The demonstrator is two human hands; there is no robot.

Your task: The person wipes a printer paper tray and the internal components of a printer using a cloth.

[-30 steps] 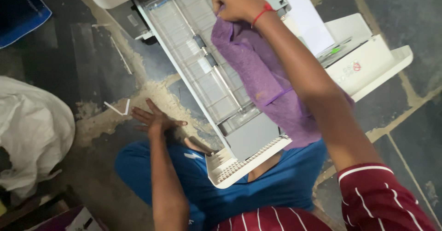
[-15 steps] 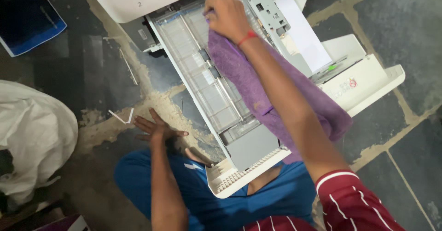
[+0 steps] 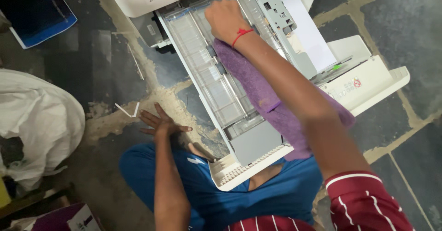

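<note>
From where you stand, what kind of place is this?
Probably an informal repair or workshop corner. A person sits on a cracked stone floor, their right hand pressing a purple cloth into a printer's pulled-out paper tray, their left hand flat on the floor. A white sack lies nearby.

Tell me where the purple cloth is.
The purple cloth lies in the pulled-out printer tray, held under the right hand and trailing beneath that forearm.

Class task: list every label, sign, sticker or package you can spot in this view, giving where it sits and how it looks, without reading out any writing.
Round red prohibition sticker: on the white panel at right.
Small white label: on the grey printer frame, upper left, rectangular.
Purple and white carton: bottom left corner, partly cut off.
Blue flat package: top left on the floor.
</note>
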